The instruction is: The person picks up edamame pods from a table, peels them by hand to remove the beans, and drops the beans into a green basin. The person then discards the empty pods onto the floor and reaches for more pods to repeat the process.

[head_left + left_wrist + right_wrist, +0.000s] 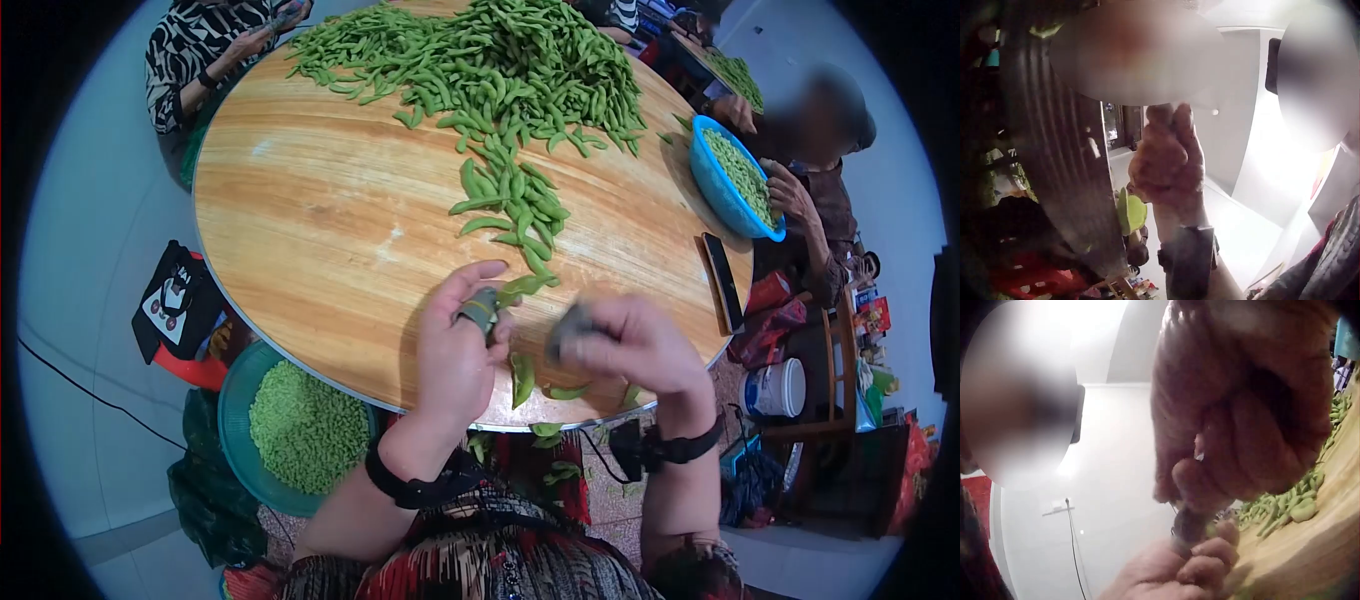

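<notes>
My left hand (455, 345) is over the near part of the round table, a grey cover (480, 308) on its thumb. Between its thumb and fingers it pinches a green soybean pod (522, 288). To its right, my right hand (640, 345) is blurred, its fingers curled in, with a grey cover (572, 330) at its tip end. Nothing shows in its grip. Below the hands, loose pods (522, 380) lie near the table edge. In the right wrist view the curled right hand (1241, 419) hangs close over the left hand (1179, 565).
A big heap of pods (500, 70) covers the far side of the wooden table (310, 220), trailing toward me. A blue bowl of shelled beans (700, 175) and a phone (722, 283) lie at right. A green basin of beans (235, 420) stands lower left. Other people sit around.
</notes>
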Motion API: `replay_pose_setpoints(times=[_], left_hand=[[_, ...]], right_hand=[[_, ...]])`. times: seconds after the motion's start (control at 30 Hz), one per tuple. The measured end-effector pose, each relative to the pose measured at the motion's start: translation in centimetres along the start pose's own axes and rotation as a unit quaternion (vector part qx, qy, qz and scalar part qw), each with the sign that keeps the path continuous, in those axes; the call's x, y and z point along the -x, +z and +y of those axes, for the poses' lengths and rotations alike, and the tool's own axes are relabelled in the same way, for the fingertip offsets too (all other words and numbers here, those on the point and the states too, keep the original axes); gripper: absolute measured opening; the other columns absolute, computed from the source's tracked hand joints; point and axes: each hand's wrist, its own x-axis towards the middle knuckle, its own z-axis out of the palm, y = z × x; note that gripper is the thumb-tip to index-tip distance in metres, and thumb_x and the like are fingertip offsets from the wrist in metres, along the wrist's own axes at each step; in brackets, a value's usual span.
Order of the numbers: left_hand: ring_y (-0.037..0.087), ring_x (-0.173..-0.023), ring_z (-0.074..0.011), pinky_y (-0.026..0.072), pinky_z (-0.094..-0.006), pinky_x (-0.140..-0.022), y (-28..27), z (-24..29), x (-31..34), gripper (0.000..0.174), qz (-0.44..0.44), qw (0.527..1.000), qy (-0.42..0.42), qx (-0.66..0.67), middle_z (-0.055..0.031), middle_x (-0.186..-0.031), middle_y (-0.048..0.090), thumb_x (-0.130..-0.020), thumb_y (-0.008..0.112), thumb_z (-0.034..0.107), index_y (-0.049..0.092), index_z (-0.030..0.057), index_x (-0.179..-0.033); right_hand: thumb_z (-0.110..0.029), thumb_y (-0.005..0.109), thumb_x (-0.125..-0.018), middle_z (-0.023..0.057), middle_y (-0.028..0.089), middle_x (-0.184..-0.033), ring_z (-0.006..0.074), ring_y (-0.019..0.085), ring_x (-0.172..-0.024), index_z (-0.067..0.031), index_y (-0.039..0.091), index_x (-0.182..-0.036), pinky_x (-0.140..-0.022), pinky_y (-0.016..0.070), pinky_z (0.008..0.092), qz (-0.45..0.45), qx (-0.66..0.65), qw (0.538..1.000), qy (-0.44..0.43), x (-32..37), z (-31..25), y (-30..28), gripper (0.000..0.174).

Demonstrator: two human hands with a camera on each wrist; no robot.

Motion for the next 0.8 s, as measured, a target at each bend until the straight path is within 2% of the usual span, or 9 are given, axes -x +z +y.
replay_pose_setpoints(times=[0.07,0.17,0.27,0.33,0.4,0.47,0.57,0.67,0.8], left_hand=[[0.041,-0.057,-0.0041,0.0255,-0.0135,-0.043,0.0,-0.1,-0.1,0.027,0.022,0.999,0.031,0.028,-0.0041,-0.084,0.056,-0.087,0.043,0.001,0.050,0.0035,-0.112],[0.042,-0.058,-0.0025,0.0260,-0.0137,-0.043,-0.2,-0.4,0.2,0.025,-0.154,0.986,-0.049,-0.037,-0.0051,-0.089,0.061,-0.084,0.047,-0.003,0.057,0.0037,-0.105],[0.043,-0.060,-0.0019,0.0271,-0.0142,-0.044,0.6,-0.9,0.6,0.025,-0.126,0.969,0.048,-0.208,-0.0027,-0.086,0.060,-0.083,0.048,-0.004,0.058,0.0044,-0.104],[0.042,-0.061,-0.0021,0.0278,-0.0140,-0.044,0.5,-0.3,0.4,0.026,-0.083,0.979,0.013,-0.186,-0.0011,-0.083,0.056,-0.083,0.048,-0.004,0.056,0.0032,-0.106],[0.041,-0.061,-0.0024,0.0279,-0.0138,-0.045,0.2,-0.4,0.0,0.026,-0.018,0.998,-0.005,-0.060,0.0012,-0.080,0.050,-0.085,0.049,-0.002,0.054,0.0010,-0.109],[0.039,-0.059,-0.0021,0.0268,-0.0131,-0.045,0.4,-0.1,0.0,0.026,-0.030,0.998,-0.012,-0.051,0.0016,-0.080,0.046,-0.086,0.050,0.000,0.052,-0.0005,-0.111],[0.038,-0.057,-0.0010,0.0261,-0.0129,-0.044,-0.1,-0.2,0.0,0.021,-0.072,0.995,-0.067,-0.006,0.0026,-0.075,0.045,-0.087,0.051,0.002,0.054,-0.0007,-0.108],[0.037,-0.056,-0.0002,0.0255,-0.0128,-0.044,-0.3,0.0,0.1,0.021,-0.156,0.979,-0.131,0.016,0.0032,-0.073,0.047,-0.088,0.053,0.006,0.056,-0.0005,-0.107],[0.039,-0.055,0.0004,0.0280,-0.0128,-0.045,-0.5,-0.5,0.4,0.026,-0.093,0.995,-0.003,-0.020,0.0003,-0.080,0.057,-0.087,0.057,0.009,0.056,0.0002,-0.112]], right_hand=[[-0.018,0.062,-0.082,0.0114,0.053,-0.061,0.0125,0.052,-0.058,0.0029,0.059,-0.093,-0.056,0.0436,0.0302,-0.151,0.137,0.976,-0.069,0.1,1.1,-0.8,0.024],[-0.019,0.064,-0.078,0.0204,0.058,-0.068,0.0287,0.060,-0.062,0.0034,0.057,-0.088,-0.059,0.0465,0.0376,0.011,0.341,0.939,-0.028,-2.3,0.6,0.3,0.025],[-0.019,0.065,-0.075,0.0247,0.058,-0.073,0.0432,0.056,-0.073,0.0023,0.055,-0.084,-0.062,0.0458,0.0438,0.035,0.442,0.897,-0.008,-3.3,1.9,0.9,0.025],[-0.020,0.063,-0.076,0.0256,0.059,-0.074,0.0420,0.058,-0.073,0.0031,0.053,-0.086,-0.067,0.0466,0.0472,0.020,0.427,0.904,-0.013,-3.0,2.1,0.8,0.027],[-0.019,0.064,-0.078,0.0174,0.060,-0.065,0.0316,0.060,-0.062,0.0018,0.055,-0.086,-0.057,0.0466,0.0390,0.055,0.386,0.915,-0.099,-2.1,2.8,0.0,0.024],[-0.021,0.063,-0.083,0.0023,0.054,-0.060,0.0120,0.051,-0.051,-0.0015,0.056,-0.085,-0.047,0.0383,0.0256,-0.022,-0.031,0.990,0.137,-0.6,1.7,-0.3,0.020],[-0.023,0.060,-0.088,-0.0064,0.045,-0.061,0.0013,0.037,-0.052,-0.0050,0.055,-0.084,-0.045,0.0278,0.0173,-0.096,-0.216,0.962,0.138,1.7,0.7,0.2,0.019],[-0.023,0.056,-0.090,-0.0059,0.045,-0.061,0.0026,0.036,-0.050,-0.0050,0.052,-0.084,-0.044,0.0273,0.0187,-0.118,-0.249,0.953,0.123,2.8,1.4,0.8,0.019],[-0.026,0.052,-0.093,-0.0026,0.047,-0.065,0.0027,0.037,-0.053,-0.0055,0.050,-0.088,-0.045,0.0276,0.0175,-0.133,-0.299,0.934,0.145,3.9,0.3,1.1,0.021]])
